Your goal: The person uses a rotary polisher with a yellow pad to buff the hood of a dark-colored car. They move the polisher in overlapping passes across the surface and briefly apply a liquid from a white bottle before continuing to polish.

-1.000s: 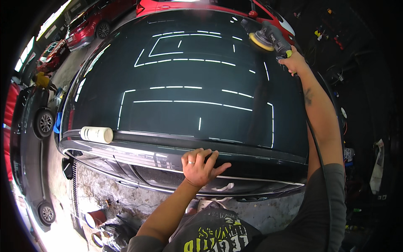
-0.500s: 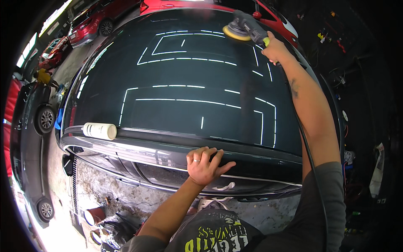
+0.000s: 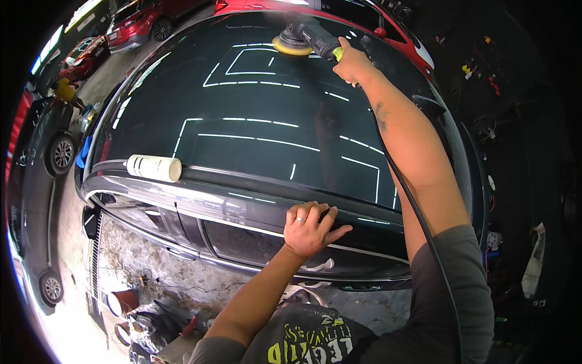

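Observation:
My right hand (image 3: 356, 62) is wrapped round the handle of a black power polisher (image 3: 312, 37). The polisher's round yellow pad (image 3: 292, 47) lies against the far part of a glossy dark car roof (image 3: 254, 103). A black cord (image 3: 418, 212) runs from the tool back along my right arm. On the near roof edge rests my left hand (image 3: 312, 229), fingers bent and slightly apart, thumb stretched out, with nothing in it. A cream-coloured bottle (image 3: 154, 168) lies on its side along the roof's near left edge. Ceiling lights reflect as white lines in the paint.
Red cars (image 3: 388, 31) stand beyond the roof, and a dark car (image 3: 42, 151) is parked at the left. A person in yellow (image 3: 65, 90) is beside it. On the floor near me are a reddish bucket (image 3: 123, 302) and black bags (image 3: 160, 327). A shark-fin antenna (image 3: 428, 105) rises at the roof's right.
My right hand has moved the polisher leftward across the far part of the roof. The view has shifted a little; my left hand stays on the roof edge.

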The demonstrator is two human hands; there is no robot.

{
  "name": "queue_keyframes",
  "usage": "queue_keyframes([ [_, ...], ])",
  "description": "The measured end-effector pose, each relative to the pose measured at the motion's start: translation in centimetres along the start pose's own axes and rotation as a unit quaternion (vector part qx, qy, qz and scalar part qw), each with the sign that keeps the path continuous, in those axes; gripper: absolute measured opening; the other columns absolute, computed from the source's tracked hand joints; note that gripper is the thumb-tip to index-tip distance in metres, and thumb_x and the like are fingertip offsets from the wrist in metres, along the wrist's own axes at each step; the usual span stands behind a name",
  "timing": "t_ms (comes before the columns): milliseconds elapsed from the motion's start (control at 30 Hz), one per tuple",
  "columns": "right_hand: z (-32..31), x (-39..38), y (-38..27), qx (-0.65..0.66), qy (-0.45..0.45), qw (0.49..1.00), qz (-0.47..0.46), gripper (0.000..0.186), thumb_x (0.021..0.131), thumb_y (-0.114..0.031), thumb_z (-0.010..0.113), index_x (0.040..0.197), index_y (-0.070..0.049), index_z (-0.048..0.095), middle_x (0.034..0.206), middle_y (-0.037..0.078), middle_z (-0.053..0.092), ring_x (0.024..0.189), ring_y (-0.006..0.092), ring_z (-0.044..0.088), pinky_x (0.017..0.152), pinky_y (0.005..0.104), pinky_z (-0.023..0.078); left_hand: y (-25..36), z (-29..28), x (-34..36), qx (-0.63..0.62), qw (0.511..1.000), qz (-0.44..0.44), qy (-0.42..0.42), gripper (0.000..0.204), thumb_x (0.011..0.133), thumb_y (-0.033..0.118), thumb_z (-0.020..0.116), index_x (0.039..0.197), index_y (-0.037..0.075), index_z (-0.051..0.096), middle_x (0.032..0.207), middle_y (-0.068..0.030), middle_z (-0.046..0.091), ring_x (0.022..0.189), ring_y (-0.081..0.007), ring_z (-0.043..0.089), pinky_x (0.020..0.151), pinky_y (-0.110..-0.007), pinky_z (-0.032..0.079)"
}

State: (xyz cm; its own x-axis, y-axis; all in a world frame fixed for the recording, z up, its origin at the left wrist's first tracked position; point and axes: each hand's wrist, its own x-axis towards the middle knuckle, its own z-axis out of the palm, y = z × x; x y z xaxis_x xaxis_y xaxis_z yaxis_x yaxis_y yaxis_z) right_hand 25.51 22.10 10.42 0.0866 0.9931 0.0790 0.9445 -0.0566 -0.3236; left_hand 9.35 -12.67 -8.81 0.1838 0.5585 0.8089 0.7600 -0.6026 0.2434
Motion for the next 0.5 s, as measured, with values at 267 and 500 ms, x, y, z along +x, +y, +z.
queue_keyframes([
  [267,-1.3,-5.8,3.9,0.067,-0.013,0.998,0.019,0.103,0.092,-0.012,0.077,0.179,-0.025,0.023,0.103,0.021,0.081,0.061,0.0277,0.075,0.054,0.0402,0.059,0.0,0.1,0.0,-0.019,1.0,0.002,0.013,0.053,0.082,0.064,0.089,0.109,0.019,0.078,0.11,0.0014,0.067,0.107,-0.0231,0.064,0.095,-0.043,0.047],
  [500,-2.4,-14.4,7.4,-0.042,0.077,0.994,-0.071,0.101,0.093,-0.008,0.075,0.178,-0.031,0.025,0.121,0.028,0.078,0.104,0.0452,0.079,0.092,0.0508,0.062,0.0,-0.1,0.0,-0.032,0.999,0.005,0.013,0.054,0.078,0.062,0.092,0.109,0.019,0.078,0.111,0.0005,0.068,0.107,-0.0248,0.064,0.096,-0.045,0.048],
])
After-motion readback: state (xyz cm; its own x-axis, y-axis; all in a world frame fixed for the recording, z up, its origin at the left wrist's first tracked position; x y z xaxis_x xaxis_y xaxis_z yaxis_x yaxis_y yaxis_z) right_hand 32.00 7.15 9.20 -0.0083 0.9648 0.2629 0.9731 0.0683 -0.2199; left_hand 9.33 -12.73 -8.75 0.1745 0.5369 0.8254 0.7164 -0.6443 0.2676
